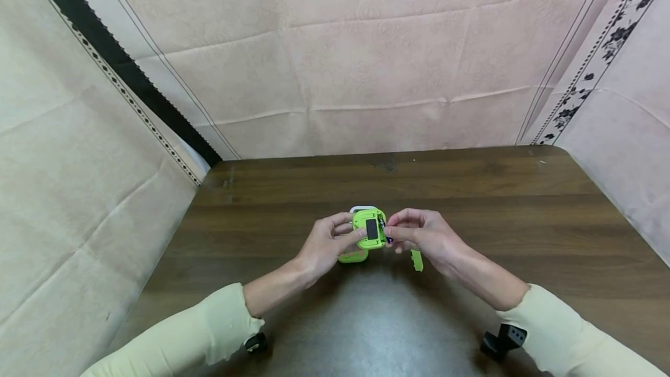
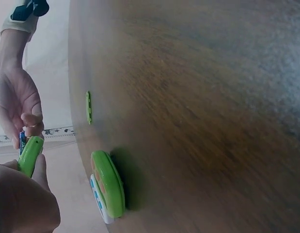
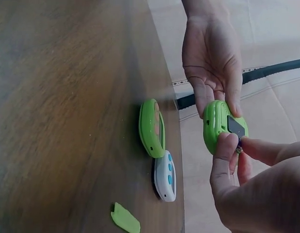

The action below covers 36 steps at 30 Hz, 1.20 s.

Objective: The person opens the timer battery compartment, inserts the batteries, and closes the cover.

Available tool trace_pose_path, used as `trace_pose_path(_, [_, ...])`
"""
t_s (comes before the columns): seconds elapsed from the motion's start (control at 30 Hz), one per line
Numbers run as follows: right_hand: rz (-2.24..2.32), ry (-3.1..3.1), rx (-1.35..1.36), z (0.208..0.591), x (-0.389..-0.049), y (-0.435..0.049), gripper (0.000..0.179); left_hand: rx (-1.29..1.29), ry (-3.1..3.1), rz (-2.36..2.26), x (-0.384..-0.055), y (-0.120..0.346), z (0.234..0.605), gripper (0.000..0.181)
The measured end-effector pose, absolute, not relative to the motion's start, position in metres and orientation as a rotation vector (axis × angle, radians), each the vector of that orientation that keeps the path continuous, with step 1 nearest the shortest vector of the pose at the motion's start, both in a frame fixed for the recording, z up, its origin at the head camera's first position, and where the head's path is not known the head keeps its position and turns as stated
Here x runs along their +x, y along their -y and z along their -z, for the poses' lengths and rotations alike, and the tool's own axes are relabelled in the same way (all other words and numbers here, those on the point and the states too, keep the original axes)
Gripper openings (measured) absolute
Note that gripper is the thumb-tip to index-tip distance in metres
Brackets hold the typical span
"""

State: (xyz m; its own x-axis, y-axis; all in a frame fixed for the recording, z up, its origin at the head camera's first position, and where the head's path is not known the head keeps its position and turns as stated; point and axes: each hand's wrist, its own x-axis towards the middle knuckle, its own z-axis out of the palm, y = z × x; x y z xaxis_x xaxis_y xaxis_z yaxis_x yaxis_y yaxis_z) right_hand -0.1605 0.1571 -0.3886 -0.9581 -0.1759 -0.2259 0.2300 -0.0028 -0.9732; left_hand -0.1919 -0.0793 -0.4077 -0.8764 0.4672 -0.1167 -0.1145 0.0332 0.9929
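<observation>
A small rounded green handheld device [image 1: 370, 229], with a dark label on its back, is raised above the table. My left hand [image 1: 325, 244] holds it, thumb on the back face and fingers beneath. Its slot beside the label lies uncovered on the right. Between thumb and fingertip, my right hand [image 1: 431, 236] pinches a small dark blue battery [image 3: 240, 143] at that slot. The fingertips partly hide the battery. From the left wrist, the battery [image 2: 22, 138] shows right against the device's edge.
A thin green battery cover [image 1: 416, 260] lies on the brown wooden table [image 1: 314, 191], near the right hand. A second green device [image 3: 150, 128] and a white one with blue buttons [image 3: 165, 175] lie close together below the left hand. Pale cloth [image 1: 366, 63] hangs behind the table.
</observation>
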Motion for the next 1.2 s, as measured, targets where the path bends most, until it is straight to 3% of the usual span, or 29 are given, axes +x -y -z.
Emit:
trace_pose_path(0.93, [1.987,-2.022,-0.001,0.392,-0.167,-0.159,0.037,0.291,-1.822,-1.931,-0.188,0.077,0.405,0.038])
trace_pose_path(1.07, [1.956,-2.164,-0.109,0.395,-0.165,-0.162,0.046,0.257,-1.792,-1.913,-0.189,0.078,0.403,0.042])
trace_pose_path(1.2, [1.928,-2.195,-0.388,0.399,-0.165,-0.169,0.063,0.256,-1.762,-1.888,-0.190,0.080,0.401,0.046])
